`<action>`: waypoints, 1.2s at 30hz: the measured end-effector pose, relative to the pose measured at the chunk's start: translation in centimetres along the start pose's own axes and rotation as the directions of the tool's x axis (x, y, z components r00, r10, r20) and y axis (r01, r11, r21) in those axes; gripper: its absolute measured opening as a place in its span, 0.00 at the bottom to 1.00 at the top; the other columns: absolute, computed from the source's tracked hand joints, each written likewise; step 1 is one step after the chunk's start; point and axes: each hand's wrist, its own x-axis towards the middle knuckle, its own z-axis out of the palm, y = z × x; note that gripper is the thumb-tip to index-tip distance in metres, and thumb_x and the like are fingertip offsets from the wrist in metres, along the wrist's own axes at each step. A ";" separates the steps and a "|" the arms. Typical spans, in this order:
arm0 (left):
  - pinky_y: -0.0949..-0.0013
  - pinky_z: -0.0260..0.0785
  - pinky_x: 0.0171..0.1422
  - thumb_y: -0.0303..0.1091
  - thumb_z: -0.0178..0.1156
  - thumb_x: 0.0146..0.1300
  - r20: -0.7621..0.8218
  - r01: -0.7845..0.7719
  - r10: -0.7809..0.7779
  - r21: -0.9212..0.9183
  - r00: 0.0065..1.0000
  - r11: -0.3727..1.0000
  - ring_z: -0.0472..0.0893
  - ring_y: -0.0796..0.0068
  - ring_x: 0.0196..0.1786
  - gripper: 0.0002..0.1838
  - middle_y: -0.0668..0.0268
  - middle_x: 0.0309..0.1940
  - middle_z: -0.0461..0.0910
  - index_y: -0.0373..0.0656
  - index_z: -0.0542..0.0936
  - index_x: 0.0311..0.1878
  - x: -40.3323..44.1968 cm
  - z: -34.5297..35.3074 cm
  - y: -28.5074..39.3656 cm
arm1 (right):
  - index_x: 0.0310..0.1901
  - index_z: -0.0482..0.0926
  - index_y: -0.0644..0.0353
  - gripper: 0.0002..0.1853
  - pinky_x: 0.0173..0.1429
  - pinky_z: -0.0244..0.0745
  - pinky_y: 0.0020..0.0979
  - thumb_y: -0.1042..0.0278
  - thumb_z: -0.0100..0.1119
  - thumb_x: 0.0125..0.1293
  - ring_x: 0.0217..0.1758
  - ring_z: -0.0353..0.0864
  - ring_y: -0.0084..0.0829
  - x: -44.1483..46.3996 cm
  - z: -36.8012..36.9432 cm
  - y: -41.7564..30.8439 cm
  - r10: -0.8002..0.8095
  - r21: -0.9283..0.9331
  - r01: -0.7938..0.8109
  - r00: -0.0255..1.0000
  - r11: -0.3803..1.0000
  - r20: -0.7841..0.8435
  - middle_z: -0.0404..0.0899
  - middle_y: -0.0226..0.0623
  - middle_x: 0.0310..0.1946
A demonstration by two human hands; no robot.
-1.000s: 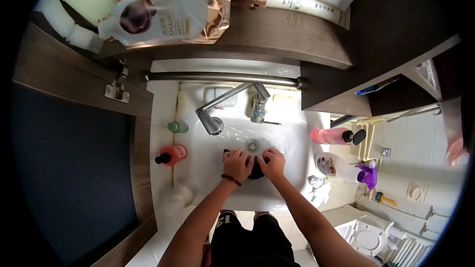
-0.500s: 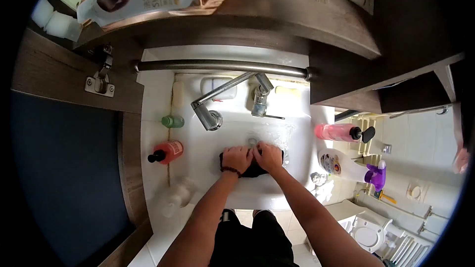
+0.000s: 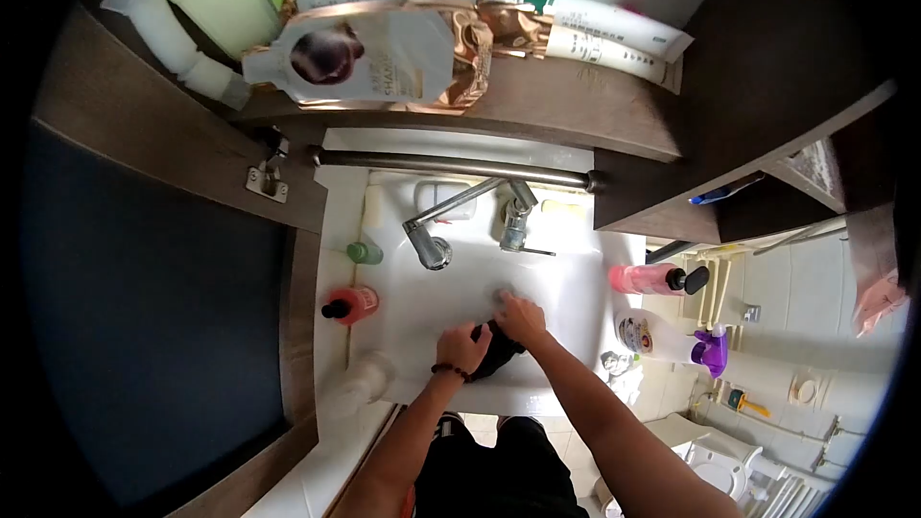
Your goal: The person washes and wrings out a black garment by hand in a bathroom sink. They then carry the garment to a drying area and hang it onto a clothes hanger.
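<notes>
A dark, wet-looking black cloth [image 3: 498, 353] lies bunched in the white sink basin [image 3: 422, 312], slanting between my hands. My left hand [image 3: 463, 349], with a dark bead bracelet at the wrist, is closed on the cloth's left side. Over its upper right part is my right hand [image 3: 522, 318], its fingers reaching to the drain [image 3: 503, 294]. Those fingertips are too small and partly hidden to show whether they grip anything. Above the basin, the swung-out metal faucet [image 3: 432, 247] hangs to the left of its lever handle [image 3: 532, 251].
A red pump bottle [image 3: 352, 306] and a green-capped bottle [image 3: 365, 252] stand left of the basin. Pink pump [image 3: 648, 278] and purple-topped spray [image 3: 662, 336] bottles stand right. Overhead is a wooden shelf [image 3: 566, 96] holding a shampoo pouch [image 3: 374, 56]; a metal rail [image 3: 451, 167] runs below.
My left hand has shifted down, away from my right hand, and the cloth now slants. My right hand has moved to the drain. The view has tilted, showing more of the shelf.
</notes>
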 end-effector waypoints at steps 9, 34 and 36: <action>0.47 0.75 0.36 0.46 0.60 0.67 -0.221 -0.106 0.051 -0.246 0.974 0.963 0.81 0.39 0.30 0.19 0.47 0.25 0.80 0.38 0.83 0.31 -1.0 -5.0 2.8 | 0.66 0.75 0.58 0.30 0.55 0.79 0.38 0.43 0.58 0.73 0.47 0.86 0.38 -1.7 -0.9 1.5 -0.079 0.576 -0.049 0.978 0.816 0.195 0.87 0.42 0.43; 0.65 0.77 0.53 0.43 0.80 0.53 0.061 -0.278 0.401 -0.627 0.914 0.728 0.85 0.72 0.47 0.30 0.60 0.45 0.86 0.36 0.79 0.52 -1.0 -18.0 17.5 | 0.47 0.79 0.67 0.13 0.45 0.75 0.32 0.64 0.56 0.76 0.36 0.77 0.27 -14.9 -17.5 -5.2 -0.135 0.651 0.460 0.864 0.604 -0.485 0.82 0.38 0.32; 0.62 0.76 0.55 0.40 0.80 0.51 0.007 -0.378 0.447 -0.520 0.895 0.766 0.85 0.67 0.48 0.31 0.57 0.46 0.85 0.36 0.76 0.53 0.4 -18.3 17.4 | 0.49 0.79 0.68 0.14 0.46 0.75 0.30 0.64 0.54 0.78 0.37 0.78 0.25 -14.8 -17.7 -5.1 -0.161 0.635 0.481 0.854 0.604 -0.494 0.82 0.38 0.33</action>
